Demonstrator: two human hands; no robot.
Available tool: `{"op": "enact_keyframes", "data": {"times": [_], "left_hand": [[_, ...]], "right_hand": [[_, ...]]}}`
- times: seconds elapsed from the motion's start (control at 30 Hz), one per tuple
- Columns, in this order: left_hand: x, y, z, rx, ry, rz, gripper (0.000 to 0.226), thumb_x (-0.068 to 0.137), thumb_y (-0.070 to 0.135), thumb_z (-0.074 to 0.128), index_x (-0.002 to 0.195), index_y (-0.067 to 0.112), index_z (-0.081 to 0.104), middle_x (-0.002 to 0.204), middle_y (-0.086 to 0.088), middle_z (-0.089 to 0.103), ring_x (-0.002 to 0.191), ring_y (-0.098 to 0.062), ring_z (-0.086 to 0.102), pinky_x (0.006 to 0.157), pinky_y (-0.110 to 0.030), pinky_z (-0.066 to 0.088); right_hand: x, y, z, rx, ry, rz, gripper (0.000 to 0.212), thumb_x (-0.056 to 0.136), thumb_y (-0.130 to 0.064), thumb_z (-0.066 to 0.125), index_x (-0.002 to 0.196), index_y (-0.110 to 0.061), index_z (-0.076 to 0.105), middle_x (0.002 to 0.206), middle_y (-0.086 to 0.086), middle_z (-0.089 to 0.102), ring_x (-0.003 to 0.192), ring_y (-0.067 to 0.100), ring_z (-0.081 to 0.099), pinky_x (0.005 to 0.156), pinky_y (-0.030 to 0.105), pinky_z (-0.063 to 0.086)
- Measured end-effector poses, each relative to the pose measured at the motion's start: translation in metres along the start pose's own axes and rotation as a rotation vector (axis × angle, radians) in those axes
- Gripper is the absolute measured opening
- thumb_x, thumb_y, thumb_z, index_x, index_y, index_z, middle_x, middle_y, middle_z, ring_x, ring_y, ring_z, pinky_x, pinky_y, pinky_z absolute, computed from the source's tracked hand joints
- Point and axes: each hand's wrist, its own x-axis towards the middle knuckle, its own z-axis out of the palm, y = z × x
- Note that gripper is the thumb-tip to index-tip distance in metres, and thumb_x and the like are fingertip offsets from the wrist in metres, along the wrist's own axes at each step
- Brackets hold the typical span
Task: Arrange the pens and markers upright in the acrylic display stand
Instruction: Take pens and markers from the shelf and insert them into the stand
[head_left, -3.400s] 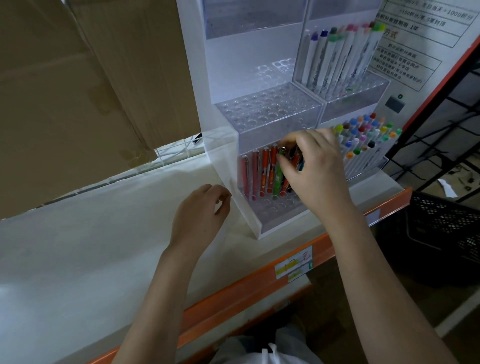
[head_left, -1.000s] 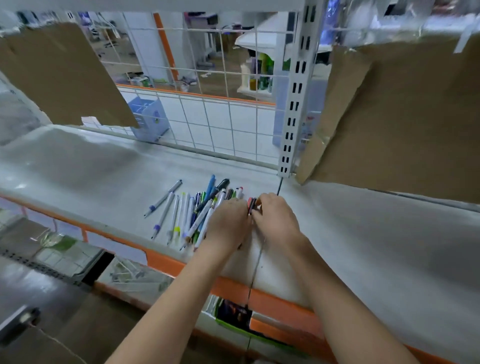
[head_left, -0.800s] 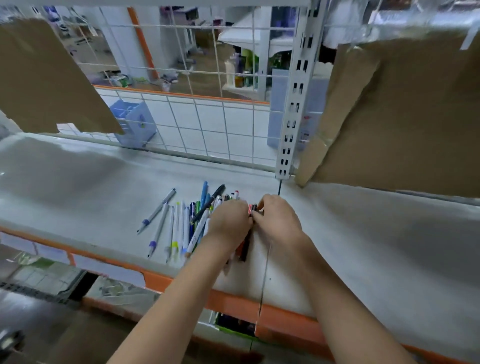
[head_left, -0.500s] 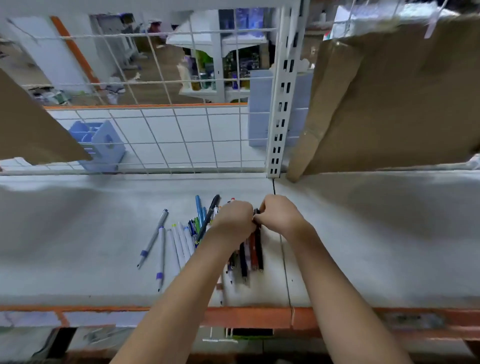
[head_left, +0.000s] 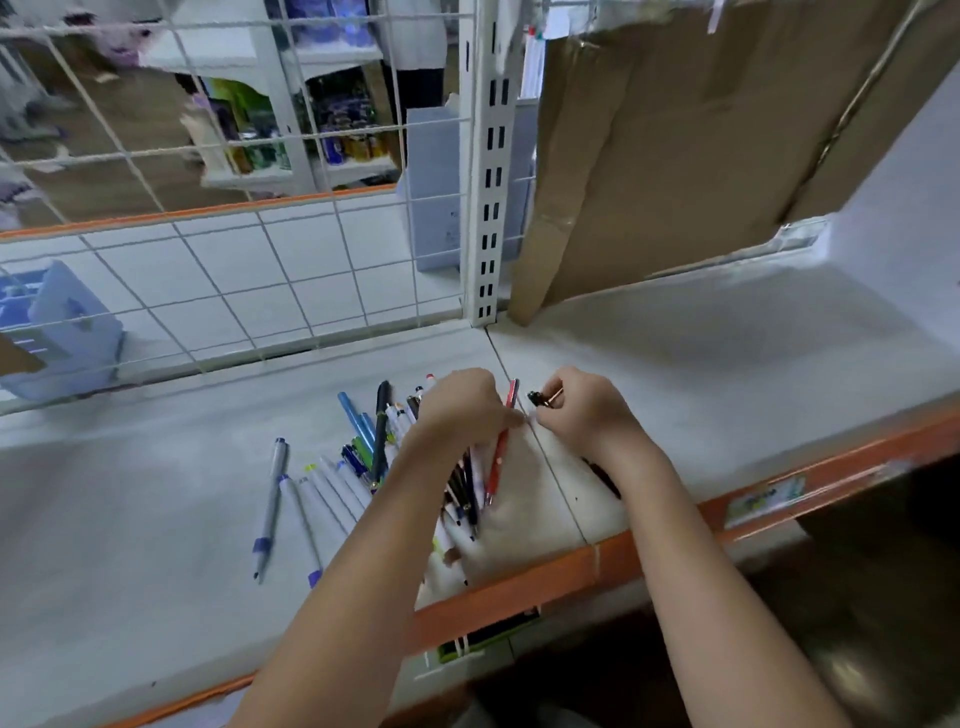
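- Head view showed both arms reaching over a white shelf (head_left: 727, 374) with an orange front edge, working at a loose pile of pens (head_left: 363, 457) lying flat on it.
- The left hand (head_left: 462, 410) had its fingers curled down over the right side of the pile, pinching a red pen (head_left: 500, 447) that stuck out above and below its fingertips.
- The right hand (head_left: 582, 410) was closed round a dark pen (head_left: 543, 399), whose clip end showed above the knuckles; a dark tip seemed to show beside the wrist, though blur left that unsure.
- A few white markers with purple bands (head_left: 270, 499) lay apart to the left of the pile, on the same shelf.
- The acrylic display stand was not in sight, so nothing in this frame stood upright yet.
- Judging by their look, the pens were light, stiff and smooth-barrelled, so they would roll and slip against each other when several were gathered at once.
- A pinch at mid-barrel, with the tips all facing one way, seemed the safest hold; the clips could snag on neighbours.
- Behind the shelf stood a wire grid (head_left: 234, 249) and a sheet of cardboard (head_left: 675, 156).
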Motion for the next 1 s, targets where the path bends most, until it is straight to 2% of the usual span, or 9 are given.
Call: {"op": "enact_keyframes", "data": {"times": [0.07,0.13,0.23,0.33,0.47,0.67,0.8,0.9,1.0], "left_hand": [[-0.001,0.005,-0.002,-0.212,-0.047,0.075,0.015,0.082,0.024,0.063,0.08,0.01,0.066,0.082,-0.007,0.069,0.078,-0.022,0.068,0.067,-0.028,0.055],[-0.004,0.015,-0.002,-0.412,-0.071,0.143,0.006,0.082,0.014,0.064,0.077,0.014,0.061,0.084,-0.008,0.07,0.078,-0.02,0.07,0.075,-0.032,0.058],[-0.007,0.038,0.001,-0.586,-0.11,0.248,0.013,0.085,0.004,0.061,0.083,0.016,0.058,0.085,-0.006,0.07,0.077,-0.019,0.069,0.074,-0.03,0.058],[-0.011,0.07,0.008,-0.721,-0.145,0.378,0.016,0.088,0.0,0.059,0.093,0.014,0.061,0.086,-0.009,0.069,0.078,-0.02,0.067,0.074,-0.029,0.058],[-0.015,0.124,0.027,-0.767,-0.148,0.524,0.014,0.087,0.004,0.061,0.086,0.018,0.061,0.085,-0.006,0.068,0.08,-0.019,0.066,0.082,-0.037,0.056],[-0.021,0.22,0.067,-0.752,-0.102,0.64,0.014,0.084,0.008,0.066,0.082,0.021,0.063,0.086,-0.001,0.071,0.082,-0.019,0.069,0.085,-0.046,0.054],[-0.023,0.288,0.101,-0.76,-0.071,0.672,0.009,0.082,0.016,0.068,0.086,0.024,0.065,0.087,0.002,0.072,0.085,-0.016,0.069,0.086,-0.045,0.053],[-0.023,0.332,0.123,-0.759,-0.04,0.687,0.01,0.082,0.015,0.067,0.088,0.022,0.065,0.088,0.001,0.072,0.085,-0.016,0.069,0.086,-0.045,0.053],[-0.019,0.369,0.135,-0.759,-0.033,0.69,0.012,0.076,0.023,0.066,0.087,0.026,0.065,0.088,0.001,0.072,0.085,-0.017,0.068,0.086,-0.046,0.053]], "right_hand": [[-0.006,0.004,-0.015,0.038,0.024,0.028,0.014,0.084,-0.016,0.058,0.097,-0.011,0.059,0.091,0.006,0.063,0.086,0.024,0.056,0.062,0.028,0.037],[-0.015,0.01,-0.032,0.058,0.063,0.046,0.015,0.086,-0.018,0.059,0.1,-0.011,0.059,0.088,0.002,0.063,0.086,0.021,0.057,0.066,0.027,0.04],[-0.032,0.023,-0.059,0.145,0.178,0.022,0.013,0.087,-0.018,0.063,0.097,-0.012,0.058,0.094,0.005,0.066,0.09,0.021,0.062,0.076,0.03,0.048],[-0.05,0.042,-0.089,0.245,0.295,0.004,0.014,0.086,-0.018,0.067,0.094,-0.021,0.056,0.093,-0.003,0.066,0.092,0.016,0.063,0.084,0.03,0.05],[-0.074,0.076,-0.131,0.333,0.444,0.004,0.021,0.084,-0.016,0.069,0.088,-0.03,0.053,0.085,-0.015,0.061,0.083,0.005,0.062,0.08,0.023,0.051],[-0.103,0.147,-0.195,0.445,0.595,-0.011,0.025,0.084,-0.012,0.068,0.085,-0.032,0.054,0.08,-0.011,0.063,0.074,-0.006,0.062,0.071,0.011,0.049],[-0.114,0.204,-0.238,0.476,0.651,-0.022,0.026,0.084,-0.009,0.068,0.084,-0.031,0.054,0.078,-0.006,0.064,0.076,0.002,0.064,0.07,0.011,0.049],[-0.115,0.246,-0.265,0.488,0.668,-0.02,0.023,0.084,-0.009,0.067,0.085,-0.028,0.054,0.079,-0.003,0.064,0.08,0.011,0.066,0.075,0.019,0.052],[-0.113,0.277,-0.287,0.479,0.691,-0.027,0.022,0.084,-0.01,0.067,0.086,-0.028,0.055,0.078,-0.006,0.064,0.078,0.007,0.065,0.076,0.024,0.054]]}}
